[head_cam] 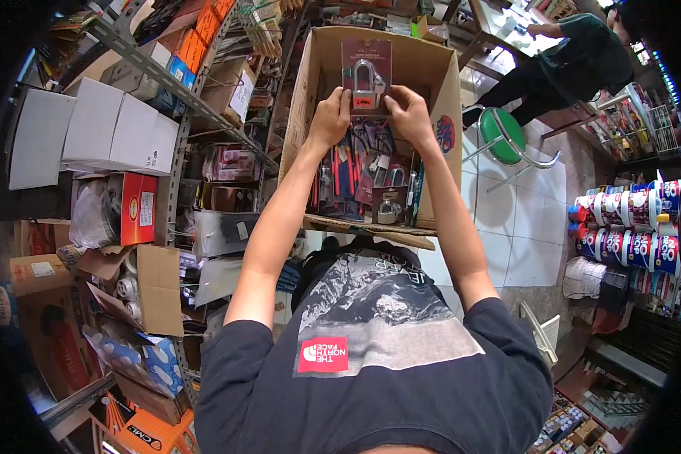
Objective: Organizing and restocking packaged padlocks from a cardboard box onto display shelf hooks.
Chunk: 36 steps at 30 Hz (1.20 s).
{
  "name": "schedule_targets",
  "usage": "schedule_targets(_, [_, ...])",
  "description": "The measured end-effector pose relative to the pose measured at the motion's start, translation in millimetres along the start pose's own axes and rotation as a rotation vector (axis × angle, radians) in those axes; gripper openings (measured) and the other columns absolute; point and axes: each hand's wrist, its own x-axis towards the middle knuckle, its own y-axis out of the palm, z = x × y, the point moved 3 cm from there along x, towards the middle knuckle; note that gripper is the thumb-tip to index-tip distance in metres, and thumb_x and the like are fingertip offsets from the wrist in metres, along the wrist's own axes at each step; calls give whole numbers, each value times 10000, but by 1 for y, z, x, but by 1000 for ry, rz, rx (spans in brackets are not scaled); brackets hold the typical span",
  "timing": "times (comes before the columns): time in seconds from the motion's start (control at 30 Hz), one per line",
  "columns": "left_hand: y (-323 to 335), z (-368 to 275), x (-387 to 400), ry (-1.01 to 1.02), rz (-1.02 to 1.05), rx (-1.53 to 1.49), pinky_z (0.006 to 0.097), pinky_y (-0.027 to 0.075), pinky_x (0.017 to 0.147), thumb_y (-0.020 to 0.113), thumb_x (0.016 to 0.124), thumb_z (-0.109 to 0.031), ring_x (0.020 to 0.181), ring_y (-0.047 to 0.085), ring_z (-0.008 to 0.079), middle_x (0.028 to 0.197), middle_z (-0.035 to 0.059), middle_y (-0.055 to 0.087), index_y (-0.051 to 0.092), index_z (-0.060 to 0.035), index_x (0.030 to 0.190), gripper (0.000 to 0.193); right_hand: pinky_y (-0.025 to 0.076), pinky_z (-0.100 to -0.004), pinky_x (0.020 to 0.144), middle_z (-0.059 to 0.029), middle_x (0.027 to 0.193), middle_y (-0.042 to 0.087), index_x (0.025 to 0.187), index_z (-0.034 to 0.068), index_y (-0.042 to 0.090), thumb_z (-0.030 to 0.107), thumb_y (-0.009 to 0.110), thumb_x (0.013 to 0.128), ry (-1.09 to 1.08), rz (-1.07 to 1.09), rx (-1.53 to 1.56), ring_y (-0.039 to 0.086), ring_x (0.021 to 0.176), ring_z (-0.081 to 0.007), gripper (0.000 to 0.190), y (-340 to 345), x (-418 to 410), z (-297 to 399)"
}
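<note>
Between my two hands I hold a carded padlock [364,79], a long-shackle metal lock on a dark maroon card with a red sticker at its base. My left hand [331,118] pinches the card's left edge, and my right hand [411,116] grips the right edge. Both are over an open cardboard box [440,187]. Inside it lie several tools with red and blue handles [345,170], perhaps pliers. Nearer me in the box rests another carded padlock [390,205], with more packaged locks [381,170] just beyond it. My forearms cover parts of the box's sides.
On the left, metal shelving [142,62] holds white boxes [113,125] and an open carton [160,289]. A green-topped stool [502,136] stands right of the box. Beyond it, another person [579,62] is at a table [508,34]. Stacked paint pails [627,249] line the right.
</note>
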Motion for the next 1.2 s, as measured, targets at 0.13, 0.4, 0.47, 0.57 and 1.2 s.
schedule_targets(0.13, [-2,4,-2,24,-38,42,460,407,528,417,943,-180,709,558,447,680,283,540,504,24,846,242,495,-300,747,-187,950,653,1062,-74,583,108,582,850,-29,-73,-139,646,857,-217,280,7,-10,18])
schedule_targets(0.4, [5,12,-2,-45,-17,49,470,438,576,395,947,-206,756,544,471,728,295,557,531,45,851,301,498,-271,628,-153,863,642,1177,-63,527,51,569,833,-57,-121,-115,625,721,-154,366,10,-17,15])
schedule_targets(0.47, [2,10,0,-12,-45,58,447,444,556,384,953,-223,695,568,440,685,269,566,537,46,841,329,479,-237,587,-86,765,618,1181,-67,524,47,588,828,-52,-124,-76,580,654,-86,377,11,-19,16])
schedule_targets(0.57, [-1,4,-3,-85,-32,-30,356,434,493,349,971,-277,550,564,272,591,155,559,548,21,817,391,476,-232,588,-83,772,622,1178,-66,526,64,605,829,-77,-130,-31,573,657,-82,381,12,-19,30])
schedule_targets(1.2, [-71,-126,-107,-233,-233,-491,240,460,516,335,994,-250,538,514,104,771,25,563,530,6,1121,346,414,-168,456,-11,688,532,1188,-64,508,24,658,802,-287,281,527,562,566,-42,423,36,-80,193])
